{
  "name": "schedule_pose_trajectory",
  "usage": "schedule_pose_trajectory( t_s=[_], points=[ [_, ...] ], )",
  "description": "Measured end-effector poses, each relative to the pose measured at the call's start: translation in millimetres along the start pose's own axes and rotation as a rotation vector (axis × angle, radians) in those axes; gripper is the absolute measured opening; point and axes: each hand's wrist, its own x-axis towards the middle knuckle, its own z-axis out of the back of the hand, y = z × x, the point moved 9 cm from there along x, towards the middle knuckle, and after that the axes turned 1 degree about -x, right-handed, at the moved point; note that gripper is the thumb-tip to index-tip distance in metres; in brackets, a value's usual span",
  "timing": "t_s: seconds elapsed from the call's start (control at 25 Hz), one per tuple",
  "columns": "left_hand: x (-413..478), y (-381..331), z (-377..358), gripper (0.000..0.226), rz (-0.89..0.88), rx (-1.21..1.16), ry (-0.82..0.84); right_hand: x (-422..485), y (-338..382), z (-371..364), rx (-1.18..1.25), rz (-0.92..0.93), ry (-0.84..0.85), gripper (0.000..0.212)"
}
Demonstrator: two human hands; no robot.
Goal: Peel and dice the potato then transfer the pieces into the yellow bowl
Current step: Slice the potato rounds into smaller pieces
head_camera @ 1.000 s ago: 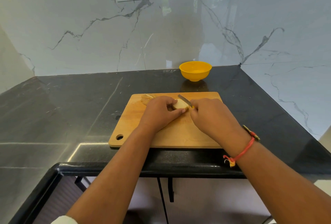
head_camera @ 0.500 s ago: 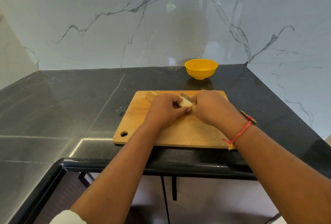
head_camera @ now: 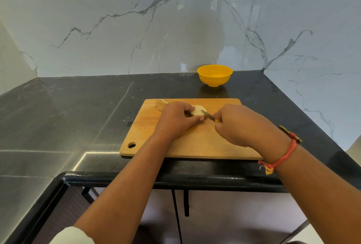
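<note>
A pale peeled potato point(head_camera: 198, 111) lies on the wooden cutting board point(head_camera: 195, 146). My left hand point(head_camera: 175, 120) curls over it and holds it down, hiding most of it. My right hand point(head_camera: 240, 124) grips a small knife point(head_camera: 208, 115) with a yellow handle; the blade points left and touches the potato's right end. The yellow bowl point(head_camera: 214, 75) stands beyond the board near the wall, and no potato pieces show in it from this angle.
Brownish peel scraps point(head_camera: 161, 105) lie at the board's far left corner. The black counter point(head_camera: 78, 111) stretches to the left; marble walls close in behind and on the right. The counter's front edge runs just below the board.
My right hand has drawn back to the right, so more of the knife blade shows against the potato. My left hand keeps its hold.
</note>
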Motion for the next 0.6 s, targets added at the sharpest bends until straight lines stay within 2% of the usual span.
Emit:
schedule_pose_trajectory(
  t_s=[0.28, 0.48, 0.6],
  points=[
    [1, 4, -1, 0.052, 0.004, -0.014, 0.004, -40, -10, 3, -0.043, -0.018, 0.067, 0.043],
    [1, 5, 1, 0.053, 0.029, -0.009, -0.003, -45, -8, 20, 0.041, 0.027, -0.209, 0.036],
    [0, 4, 2, 0.05, 0.039, -0.019, -0.013, -18, -3, 12, 0.031, 0.011, -0.249, 0.029]
  ],
)
